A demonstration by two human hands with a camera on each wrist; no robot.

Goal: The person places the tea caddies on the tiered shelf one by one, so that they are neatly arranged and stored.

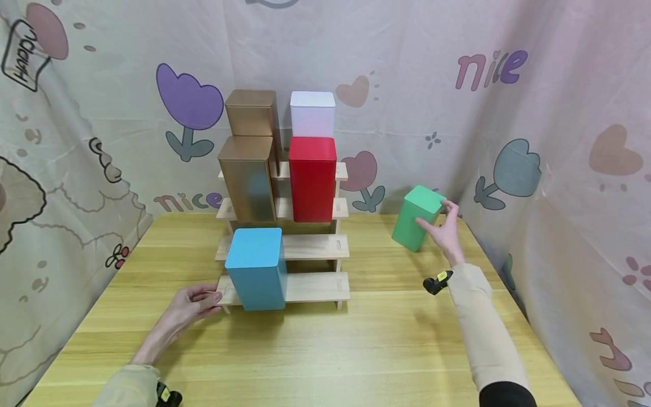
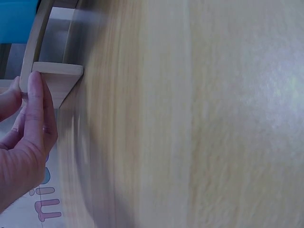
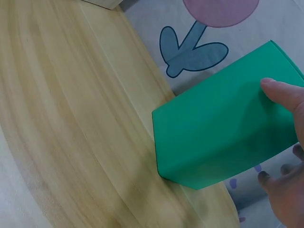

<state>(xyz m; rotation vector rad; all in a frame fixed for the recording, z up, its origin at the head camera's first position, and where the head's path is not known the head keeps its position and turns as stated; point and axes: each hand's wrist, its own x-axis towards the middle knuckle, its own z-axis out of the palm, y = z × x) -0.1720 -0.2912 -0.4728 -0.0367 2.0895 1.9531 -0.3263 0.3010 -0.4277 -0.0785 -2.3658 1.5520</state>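
Note:
My right hand (image 1: pixel 447 230) grips a green box (image 1: pixel 414 217) near its top, thumb on one side and fingers on the other. The green box (image 3: pixel 223 121) leans at the back right of the table; I cannot tell whether its base touches the wood. At the stepped wooden rack (image 1: pixel 317 287), my left hand (image 1: pixel 190 308) pinches the left end of the lowest board, as the left wrist view also shows. A blue box (image 1: pixel 256 271) stands on that board, toward the left.
Higher on the rack stand two brown boxes, a front one (image 1: pixel 247 178) and a rear one (image 1: pixel 250 113). Beside them are a red box (image 1: pixel 312 181) and a white box (image 1: pixel 312 116) behind it. A printed curtain (image 1: pixel 407 51) hangs behind the wooden table (image 1: pixel 356 350).

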